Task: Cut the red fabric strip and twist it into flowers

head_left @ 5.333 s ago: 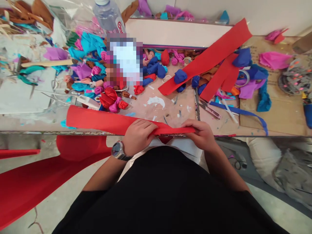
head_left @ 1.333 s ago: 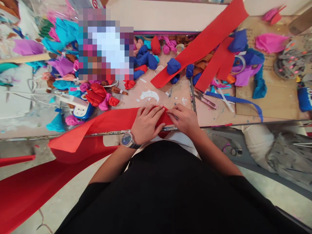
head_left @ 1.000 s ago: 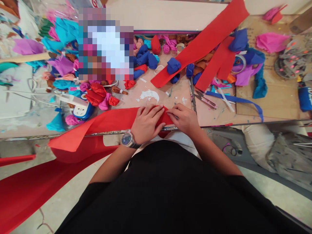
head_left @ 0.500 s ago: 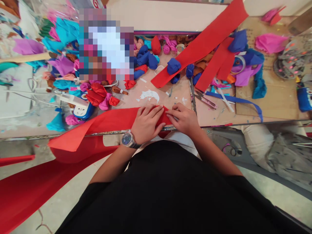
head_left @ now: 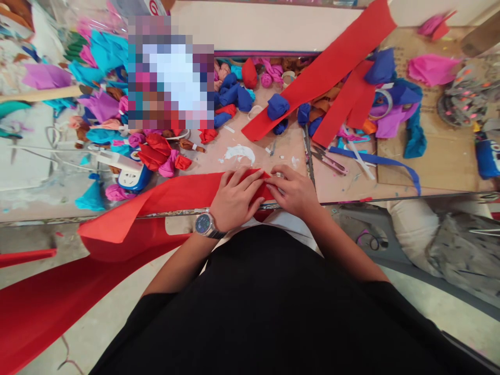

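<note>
A long red cloth strip [head_left: 172,197] lies along the table's near edge and hangs off to the left toward the floor. My left hand [head_left: 236,199], with a wristwatch, lies flat on the strip's right end, fingers spread. My right hand [head_left: 295,191] is closed in a pinch on the folded tip of that same end, fingertips touching those of the left hand.
The table [head_left: 273,156] holds several rolled cloth buds in blue [head_left: 277,107], red [head_left: 156,148] and pink, two more red strips [head_left: 324,70], small snips [head_left: 326,161], a blue ribbon [head_left: 375,161], a white-blue device [head_left: 130,174] and cardboard [head_left: 441,161] at right.
Since five seconds ago the strip's end moved up onto the table and my hands came together on it. Over the last second the right fingertips crept slightly left along the fold.
</note>
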The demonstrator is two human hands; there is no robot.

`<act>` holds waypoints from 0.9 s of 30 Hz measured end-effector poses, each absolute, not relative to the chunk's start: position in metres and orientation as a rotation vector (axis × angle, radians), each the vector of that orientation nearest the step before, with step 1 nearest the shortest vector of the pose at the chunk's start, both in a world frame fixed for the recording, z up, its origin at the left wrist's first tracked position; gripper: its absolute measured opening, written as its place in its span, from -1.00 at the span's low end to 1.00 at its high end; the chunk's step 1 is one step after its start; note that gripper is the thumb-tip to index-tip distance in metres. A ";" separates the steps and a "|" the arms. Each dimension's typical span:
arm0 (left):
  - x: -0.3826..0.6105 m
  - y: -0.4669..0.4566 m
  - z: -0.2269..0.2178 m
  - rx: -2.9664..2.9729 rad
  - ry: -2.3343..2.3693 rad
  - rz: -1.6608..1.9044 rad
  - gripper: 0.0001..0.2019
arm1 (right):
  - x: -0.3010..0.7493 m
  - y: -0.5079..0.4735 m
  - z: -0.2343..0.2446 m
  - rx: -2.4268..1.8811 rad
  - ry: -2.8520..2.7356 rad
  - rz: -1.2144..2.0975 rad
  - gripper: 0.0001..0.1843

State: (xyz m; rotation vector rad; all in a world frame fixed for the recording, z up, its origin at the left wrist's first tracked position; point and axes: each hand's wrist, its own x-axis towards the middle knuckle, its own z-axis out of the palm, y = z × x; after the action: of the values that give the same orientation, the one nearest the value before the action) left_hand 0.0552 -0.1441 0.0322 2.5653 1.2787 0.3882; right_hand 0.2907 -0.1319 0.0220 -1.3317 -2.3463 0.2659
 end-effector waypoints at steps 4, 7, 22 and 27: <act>0.056 -0.143 0.033 2.547 1.276 0.364 -0.49 | 0.291 -0.131 0.022 -1.312 -2.377 0.250 -0.70; 0.057 -0.143 0.034 2.526 1.279 0.350 -0.49 | 0.291 -0.131 0.022 -1.301 -2.378 0.250 -0.72; 0.056 -0.141 0.033 2.500 1.277 0.343 -0.42 | 0.292 -0.131 0.027 -1.277 -2.361 0.408 -0.74; 0.056 -0.142 0.033 2.508 1.279 0.330 -0.44 | 0.300 -0.138 0.032 -1.336 -2.336 0.439 -0.76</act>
State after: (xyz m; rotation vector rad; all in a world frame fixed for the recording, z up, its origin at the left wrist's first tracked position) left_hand 0.0559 -0.1415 0.0333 2.5076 1.2790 0.3302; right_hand 0.3002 -0.1383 0.0316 -1.3359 -2.3362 0.4392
